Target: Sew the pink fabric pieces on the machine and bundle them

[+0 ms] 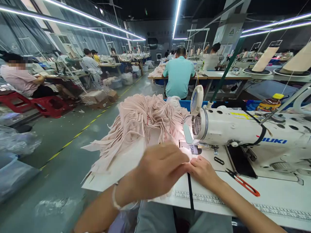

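Note:
My left hand (159, 170) is curled, knuckles up, over the white table (267, 197) just in front of the needle area of the white sewing machine (243, 129). My right hand (202, 171) lies beside it, fingers bent and meeting the left hand's fingertips. What the fingers pinch between them is hidden under the left hand. A big heap of pale pink fabric pieces (136, 126) lies on the table just beyond and left of my left hand. The machine's lamp lights the spot by the presser foot (194, 149).
Red-handled thread snips (243, 183) lie on the table right of my right hand. A person in a teal shirt (178, 74) sits ahead with their back turned. Other workers sit at tables to the left. Thread cones (266, 60) stand at the right. A grey aisle floor with a yellow line runs on the left.

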A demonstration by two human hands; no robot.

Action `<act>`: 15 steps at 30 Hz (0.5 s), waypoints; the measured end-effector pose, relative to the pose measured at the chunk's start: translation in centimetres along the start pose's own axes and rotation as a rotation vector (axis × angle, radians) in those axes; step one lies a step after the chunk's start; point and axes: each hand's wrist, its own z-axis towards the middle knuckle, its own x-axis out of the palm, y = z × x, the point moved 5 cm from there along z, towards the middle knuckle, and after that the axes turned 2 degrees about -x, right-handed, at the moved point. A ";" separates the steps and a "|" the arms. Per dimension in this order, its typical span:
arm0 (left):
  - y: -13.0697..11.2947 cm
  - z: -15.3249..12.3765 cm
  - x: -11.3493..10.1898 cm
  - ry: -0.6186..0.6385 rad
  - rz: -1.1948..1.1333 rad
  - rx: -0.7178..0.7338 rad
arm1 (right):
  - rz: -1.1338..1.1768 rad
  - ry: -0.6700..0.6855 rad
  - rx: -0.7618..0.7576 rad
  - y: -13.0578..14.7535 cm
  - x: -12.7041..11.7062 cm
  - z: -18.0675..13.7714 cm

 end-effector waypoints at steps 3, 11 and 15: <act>1.2 0.1 8.9 0.373 -0.084 0.075 | 0.052 0.007 -0.010 1.1 -0.4 -0.7; 5.3 -3.4 15.6 0.602 0.109 0.036 | -0.006 0.024 0.372 -2.9 -2.1 -4.5; 4.4 -2.7 16.4 0.690 0.258 0.029 | -0.014 0.119 0.420 -4.4 -1.5 -5.1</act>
